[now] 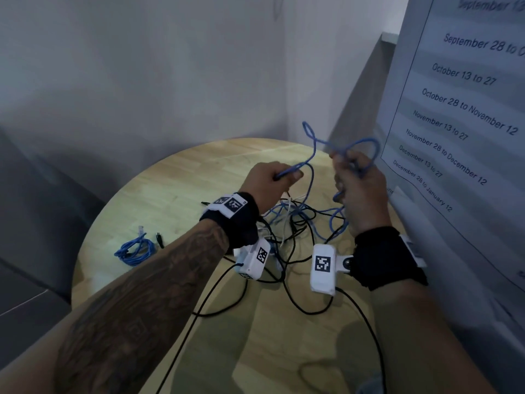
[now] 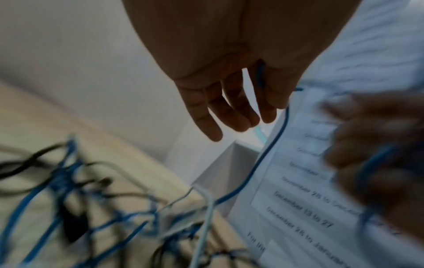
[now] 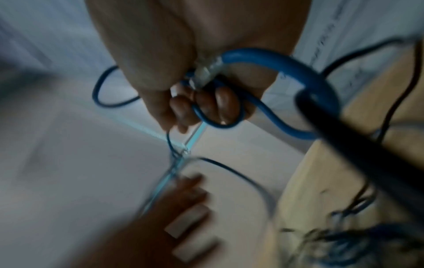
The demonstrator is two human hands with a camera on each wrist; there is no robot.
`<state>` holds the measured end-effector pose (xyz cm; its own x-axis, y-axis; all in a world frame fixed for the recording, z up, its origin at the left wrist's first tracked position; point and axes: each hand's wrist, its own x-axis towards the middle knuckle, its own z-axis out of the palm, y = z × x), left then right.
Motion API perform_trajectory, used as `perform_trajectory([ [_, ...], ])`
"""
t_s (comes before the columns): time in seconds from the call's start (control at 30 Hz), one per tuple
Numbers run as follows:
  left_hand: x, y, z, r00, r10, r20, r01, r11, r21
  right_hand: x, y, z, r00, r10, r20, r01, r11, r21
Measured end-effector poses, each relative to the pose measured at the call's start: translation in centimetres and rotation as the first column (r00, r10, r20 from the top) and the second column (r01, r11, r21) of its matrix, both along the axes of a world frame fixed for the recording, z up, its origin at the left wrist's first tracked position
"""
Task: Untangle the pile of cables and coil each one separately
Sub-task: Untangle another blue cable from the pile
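A blue network cable [image 1: 292, 169] rises from the tangled pile [image 1: 295, 220] of blue, black and white cables on the round wooden table [image 1: 170, 189]. My left hand [image 1: 287, 177] pinches a stretch of it between thumb and forefinger above the pile. My right hand [image 1: 349, 166], raised at the right, grips several loops of the same blue cable. In the right wrist view the fingers [image 3: 206, 107] curl round the blue cable [image 3: 286, 59] and its clear plug [image 3: 206, 72]. In the left wrist view the cable [image 2: 273, 143] hangs from my left hand [image 2: 263, 94], blurred.
A blue cable [image 1: 135, 248] lies coiled on the table's left part, a black plug [image 1: 160, 239] beside it. A white board with a printed list of dates [image 1: 454, 109] stands close on the right. Grey walls enclose the table's far side. Black leads cross the table's near part.
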<state>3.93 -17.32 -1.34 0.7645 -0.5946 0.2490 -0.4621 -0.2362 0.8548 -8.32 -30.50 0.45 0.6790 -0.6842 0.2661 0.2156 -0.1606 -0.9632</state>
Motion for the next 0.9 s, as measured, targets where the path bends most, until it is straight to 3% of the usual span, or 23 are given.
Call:
perform_trajectory([
  [0.07, -0.3, 0.0, 1.4, 0.997, -0.057, 0.044, 0.059, 0.998, -0.029, 0.4, 0.1, -1.4, 0.982, 0.036, -0.184, -0.068, 0.983, -0.172],
  [0.17, -0.9, 0.2, 3.4, 0.974, -0.159, 0.161, 0.159, 0.987, 0.012, 0.8, 1.0, -2.0, 0.925, 0.052, -0.377, -0.166, 0.947, -0.275],
  [0.23, -1.2, 0.2, 3.6, 0.983, -0.143, 0.116, 0.150, 0.987, -0.055, 0.8, 1.1, -1.7, 0.945, 0.009, -0.328, -0.093, 0.966, -0.241],
  [0.3, -1.3, 0.4, 2.6, 0.989, -0.135, -0.065, 0.129, 0.988, -0.086, 0.6, 1.1, -1.2, 0.970, 0.018, -0.241, -0.055, 0.988, -0.147],
  [0.4, -2.5, 0.7, -0.4, 0.950, -0.241, -0.196, 0.280, 0.939, 0.202, 0.3, 1.3, -0.3, 0.991, 0.112, -0.068, -0.107, 0.992, 0.070],
  [0.47, -3.3, 1.0, -2.5, 0.929, -0.270, -0.253, 0.331, 0.913, 0.238, 0.1, 1.4, 0.2, 0.989, 0.147, 0.002, -0.146, 0.981, 0.127],
  [0.57, -3.3, 1.8, -4.4, 0.966, -0.079, -0.245, 0.116, 0.984, 0.137, -0.2, 1.1, 0.1, 0.988, 0.138, -0.063, -0.135, 0.990, 0.039],
  [0.63, -2.8, 3.3, -4.7, 0.995, 0.057, -0.079, -0.035, 0.968, 0.250, -0.3, 0.7, -0.5, 0.977, 0.120, -0.175, -0.129, 0.991, -0.038],
  [0.7, -2.3, 5.2, -5.0, 0.994, 0.047, 0.104, -0.096, 0.835, 0.541, -0.4, 0.5, -1.5, 0.927, 0.112, -0.357, -0.170, 0.976, -0.136],
  [0.77, -2.0, 7.0, -5.5, 0.983, -0.011, 0.183, -0.140, 0.598, 0.789, -0.5, 0.9, -2.5, 0.817, 0.124, -0.563, -0.280, 0.939, -0.199],
  [0.83, -1.6, 7.8, -6.7, 0.992, -0.023, 0.121, -0.099, 0.433, 0.896, -0.5, 1.9, -3.1, 0.694, 0.147, -0.705, -0.398, 0.894, -0.205],
  [0.9, -1.3, 7.7, -8.9, 0.997, -0.057, 0.042, -0.022, 0.305, 0.952, -0.6, 2.8, -3.2, 0.669, 0.135, -0.731, -0.420, 0.880, -0.222],
])
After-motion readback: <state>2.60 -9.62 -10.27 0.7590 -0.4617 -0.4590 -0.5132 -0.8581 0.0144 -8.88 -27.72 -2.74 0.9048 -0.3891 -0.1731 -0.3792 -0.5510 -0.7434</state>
